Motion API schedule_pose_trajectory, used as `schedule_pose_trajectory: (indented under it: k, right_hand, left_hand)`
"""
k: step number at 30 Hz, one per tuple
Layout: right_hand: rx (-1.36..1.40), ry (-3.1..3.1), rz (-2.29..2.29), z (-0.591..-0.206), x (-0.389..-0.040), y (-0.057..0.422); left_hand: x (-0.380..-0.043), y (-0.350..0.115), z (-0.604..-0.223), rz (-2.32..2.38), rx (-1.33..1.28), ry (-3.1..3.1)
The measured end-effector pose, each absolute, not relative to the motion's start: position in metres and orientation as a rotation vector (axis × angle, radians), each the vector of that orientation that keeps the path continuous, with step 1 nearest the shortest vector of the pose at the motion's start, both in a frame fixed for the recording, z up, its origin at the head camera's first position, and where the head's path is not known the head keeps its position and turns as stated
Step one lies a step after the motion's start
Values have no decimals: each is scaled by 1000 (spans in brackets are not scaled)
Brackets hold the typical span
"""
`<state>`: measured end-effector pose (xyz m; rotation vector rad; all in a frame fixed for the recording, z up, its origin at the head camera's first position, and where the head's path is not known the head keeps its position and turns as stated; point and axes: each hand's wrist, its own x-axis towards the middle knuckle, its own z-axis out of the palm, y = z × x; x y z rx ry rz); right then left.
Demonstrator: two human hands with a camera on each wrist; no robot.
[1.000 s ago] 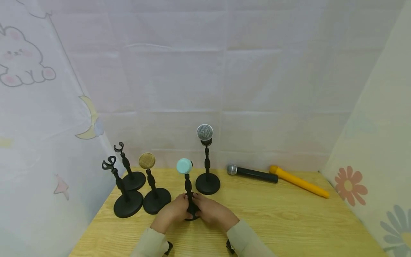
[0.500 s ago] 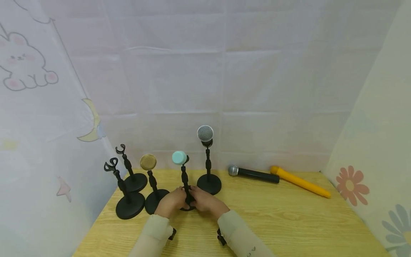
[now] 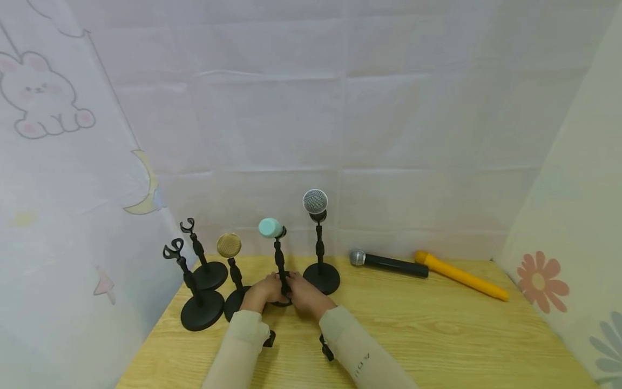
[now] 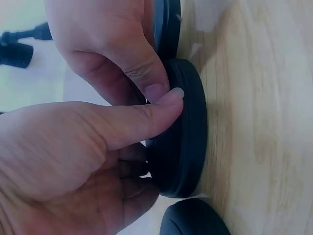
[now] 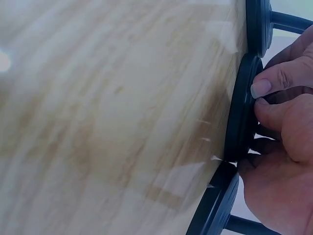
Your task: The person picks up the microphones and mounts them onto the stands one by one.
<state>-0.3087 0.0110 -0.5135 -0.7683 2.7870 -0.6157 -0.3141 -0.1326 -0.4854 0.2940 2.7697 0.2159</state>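
A black desktop microphone stand (image 3: 279,258) with a teal-headed microphone (image 3: 269,228) in its clip stands upright between both hands. My left hand (image 3: 266,290) grips its round base (image 4: 193,132) from the left, thumb on the near top edge. From the right, my right hand (image 3: 305,292) holds the same base, and the two thumbs meet there in both wrist views. Close by on the left stands a stand with a gold-headed microphone (image 3: 229,245). To the right and slightly behind, another stand carries a silver-headed microphone (image 3: 315,201).
Two stands with bare clips, a front one (image 3: 199,309) and a rear one (image 3: 210,274), are at the far left. A black microphone (image 3: 393,265) and a yellow microphone (image 3: 464,276) lie at the back right of the wooden table (image 3: 413,335). A cloth backdrop hangs behind.
Both hands have slid the teal microphone's stand away from the person, back between the gold and silver microphones' stands. The other stands and the lying microphones have stayed put.
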Motion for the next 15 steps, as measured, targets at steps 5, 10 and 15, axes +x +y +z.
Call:
schedule_pose_trajectory:
  k: [5,10,15]
  right_hand:
    - [-741,2822,-549,-511,-315,3]
    - [-705,2831,-524,-513,-321,-3]
    - [-663,2836,-603,-516,-325,-2]
  left_hand:
    - [-325,-138,-489,251,293,2757]
    - [-327,-138,-487,215,286,2750]
    - [-332,-136,-485,206,301,2737]
